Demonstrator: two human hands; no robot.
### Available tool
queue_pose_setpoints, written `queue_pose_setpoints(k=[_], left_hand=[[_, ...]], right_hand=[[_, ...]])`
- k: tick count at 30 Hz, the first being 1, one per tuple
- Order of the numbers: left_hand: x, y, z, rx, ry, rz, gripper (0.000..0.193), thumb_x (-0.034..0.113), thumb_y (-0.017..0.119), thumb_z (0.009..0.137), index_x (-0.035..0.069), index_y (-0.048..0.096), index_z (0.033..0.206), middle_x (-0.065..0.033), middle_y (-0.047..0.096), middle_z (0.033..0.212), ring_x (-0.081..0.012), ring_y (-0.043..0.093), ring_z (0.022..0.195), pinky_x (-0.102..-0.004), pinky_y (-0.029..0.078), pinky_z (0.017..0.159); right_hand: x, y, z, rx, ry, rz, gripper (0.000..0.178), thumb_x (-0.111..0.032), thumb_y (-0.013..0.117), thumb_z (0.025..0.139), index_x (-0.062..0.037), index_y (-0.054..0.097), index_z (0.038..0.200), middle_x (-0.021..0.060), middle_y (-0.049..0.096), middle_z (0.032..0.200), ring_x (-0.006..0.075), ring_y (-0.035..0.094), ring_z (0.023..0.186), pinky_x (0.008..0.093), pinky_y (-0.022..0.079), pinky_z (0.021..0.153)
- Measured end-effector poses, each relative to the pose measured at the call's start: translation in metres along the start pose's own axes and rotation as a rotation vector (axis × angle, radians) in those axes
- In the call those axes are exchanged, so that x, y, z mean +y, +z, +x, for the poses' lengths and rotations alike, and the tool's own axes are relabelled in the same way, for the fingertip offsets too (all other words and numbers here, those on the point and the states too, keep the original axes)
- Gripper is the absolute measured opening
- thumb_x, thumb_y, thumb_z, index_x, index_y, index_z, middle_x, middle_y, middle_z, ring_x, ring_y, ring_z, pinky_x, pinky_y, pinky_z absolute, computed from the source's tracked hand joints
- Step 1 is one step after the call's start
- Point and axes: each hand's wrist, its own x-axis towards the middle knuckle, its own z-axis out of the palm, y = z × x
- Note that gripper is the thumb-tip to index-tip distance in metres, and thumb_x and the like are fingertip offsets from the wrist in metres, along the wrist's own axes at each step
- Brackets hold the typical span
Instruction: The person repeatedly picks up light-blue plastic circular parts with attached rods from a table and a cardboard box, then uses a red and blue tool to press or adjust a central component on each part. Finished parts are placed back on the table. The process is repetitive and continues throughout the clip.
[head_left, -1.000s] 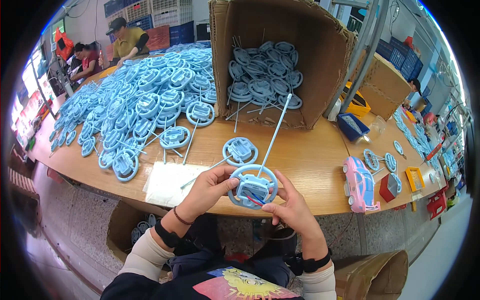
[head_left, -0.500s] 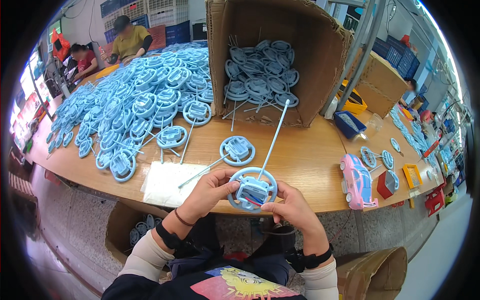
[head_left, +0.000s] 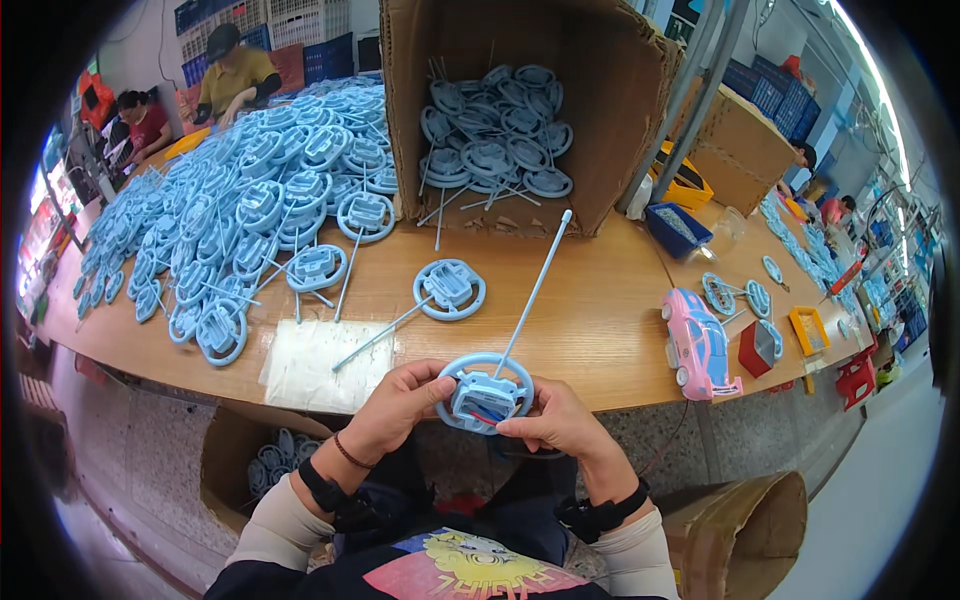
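Note:
Between my hands is a light-blue toy steering wheel (head_left: 486, 393) with a long thin rod pointing up and away from me. Its hollow centre faces up and shows red and blue wires inside. My left hand (head_left: 402, 402) grips the left of the rim, thumb on top. On the right, my right hand (head_left: 556, 418) holds the rim, its thumb and fingertips close to the wires at the lower right. Just beyond lies another steering wheel (head_left: 450, 290), its rod running over a clear plastic sheet (head_left: 310, 370) on the table.
A large heap of steering wheels (head_left: 270, 190) covers the left of the wooden table (head_left: 590, 330). More lie inside a tipped cardboard box (head_left: 640, 110). To the right stand a pink toy car (head_left: 697, 345), a red bin (head_left: 760, 347) and a blue tray (head_left: 678, 230). Co-workers sit farther off.
The view has shifted, so the table sits a little farther left and higher. My hands keep hold of the steering wheel, nearly unchanged in pose.

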Motion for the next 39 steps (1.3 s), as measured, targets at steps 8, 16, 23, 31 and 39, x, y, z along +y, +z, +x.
queue_pose_setpoints(k=[8,16,23,31,39], left_hand=[[-0.008,-0.014,-0.013,0.125,0.074,0.049,0.025,0.017,0.056,0.089,-0.001,0.057,0.107,-0.0026,0.061,0.092,-0.0078,0.057,0.081,-0.0221,0.047,0.073],[0.06,-0.115,-0.173,0.473,0.13,0.524,0.02,0.011,0.06,0.08,-0.003,0.062,0.094,-0.0023,0.062,0.083,-0.0089,0.055,0.077,-0.0228,0.044,0.07],[0.041,-0.216,-0.306,0.648,-0.452,0.809,0.03,0.013,0.07,0.072,-0.002,0.064,0.096,-0.0088,0.065,0.088,-0.0134,0.06,0.079,-0.0264,0.048,0.072],[0.023,-0.181,-0.21,0.414,-0.252,1.077,0.045,0.028,0.068,0.076,-0.002,0.059,0.107,-0.0191,0.062,0.102,-0.0295,0.061,0.095,-0.0335,0.047,0.082],[0.033,-0.058,-0.093,0.035,0.226,0.762,0.044,0.021,0.065,0.082,0.001,0.052,0.118,-0.0141,0.061,0.107,-0.0195,0.059,0.099,-0.029,0.046,0.083]], right_hand=[[-0.002,0.016,0.007,-0.069,0.084,-0.031,0.033,-0.012,0.072,0.073,-0.0032,0.058,0.102,0.002,0.059,0.072,0.0058,0.048,0.049,0.0194,0.038,0.043],[-0.001,0.03,0.023,-0.141,0.077,-0.331,0.021,-0.024,0.059,0.086,-0.0046,0.062,0.091,0.0009,0.06,0.081,0.0055,0.047,0.058,0.0207,0.039,0.053],[-0.042,0.028,0.089,0.15,-0.112,-0.546,0.027,-0.023,0.061,0.083,-0.0041,0.058,0.102,0.0055,0.061,0.082,0.0114,0.055,0.073,0.026,0.042,0.063],[-0.009,0.045,0.143,0.46,-0.196,-1.34,0.032,-0.021,0.064,0.072,-0.0016,0.058,0.097,0.0184,0.062,0.077,0.0332,0.061,0.071,0.0368,0.047,0.066],[-0.045,0.062,0.094,0.418,-0.32,-0.776,0.018,-0.018,0.063,0.077,-0.0009,0.059,0.08,0.0061,0.056,0.061,0.0179,0.052,0.051,0.0292,0.04,0.048]])
